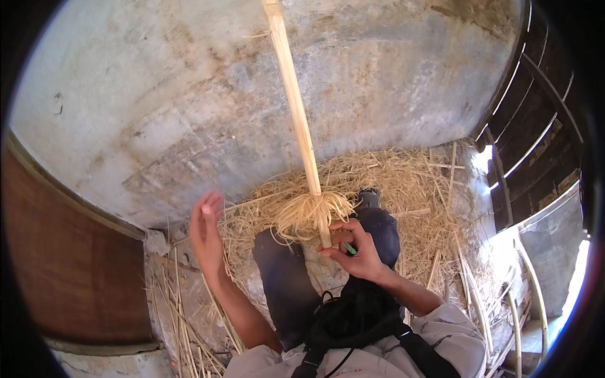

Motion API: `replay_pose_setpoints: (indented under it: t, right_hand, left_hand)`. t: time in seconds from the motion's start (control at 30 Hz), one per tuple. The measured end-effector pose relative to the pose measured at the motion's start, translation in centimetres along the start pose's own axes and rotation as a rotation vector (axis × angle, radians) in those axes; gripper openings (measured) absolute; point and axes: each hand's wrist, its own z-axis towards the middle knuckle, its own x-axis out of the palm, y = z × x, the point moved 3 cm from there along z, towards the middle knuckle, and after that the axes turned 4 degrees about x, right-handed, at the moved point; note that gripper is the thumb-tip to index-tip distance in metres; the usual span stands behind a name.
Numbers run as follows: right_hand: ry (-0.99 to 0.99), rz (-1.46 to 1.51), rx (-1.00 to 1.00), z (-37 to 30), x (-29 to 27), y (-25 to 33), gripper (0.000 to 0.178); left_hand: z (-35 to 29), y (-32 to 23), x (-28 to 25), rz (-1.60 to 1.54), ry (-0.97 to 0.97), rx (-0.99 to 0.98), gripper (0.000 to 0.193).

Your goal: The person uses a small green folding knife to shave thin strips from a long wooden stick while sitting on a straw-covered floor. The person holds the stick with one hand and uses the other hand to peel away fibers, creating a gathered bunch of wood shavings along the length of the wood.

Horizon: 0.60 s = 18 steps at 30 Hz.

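A long pale wooden pole [293,104] slants from the top of the view down toward my knees, and a thick tuft of curled shavings [312,214] clings round its lower part. My right hand [362,252] grips the pole's near end, thumb and fingers pinched on it just below the tuft. A small green object [350,249] shows within that same hand; most of it is hidden, so its kind is unclear. My left hand [206,220] is raised to the left of the tuft, away from the pole, fingers stretched and apparently holding nothing.
Loose shavings [416,183] cover the ground along a stained grey wall [208,113]. Thin sticks lie at the lower left [183,315] and more lean at the right [532,283]. A brown wooden panel [75,264] stands at left, dark slatted boards [529,126] at right.
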Motion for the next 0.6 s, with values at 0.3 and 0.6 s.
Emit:
replay_pose_setpoints:
  t: [0.3,0.6]
  right_hand:
    - [0.071,-0.020,-0.034,0.6,1.5,-0.9,0.056]
    - [0.233,-0.212,-0.248,0.4,-3.9,2.4,0.039]
  left_hand:
    - [0.3,-8.6,11.6,-0.509,0.558,0.023,0.058]
    - [-1.6,-11.1,11.0,-0.398,0.532,-0.063,0.039]
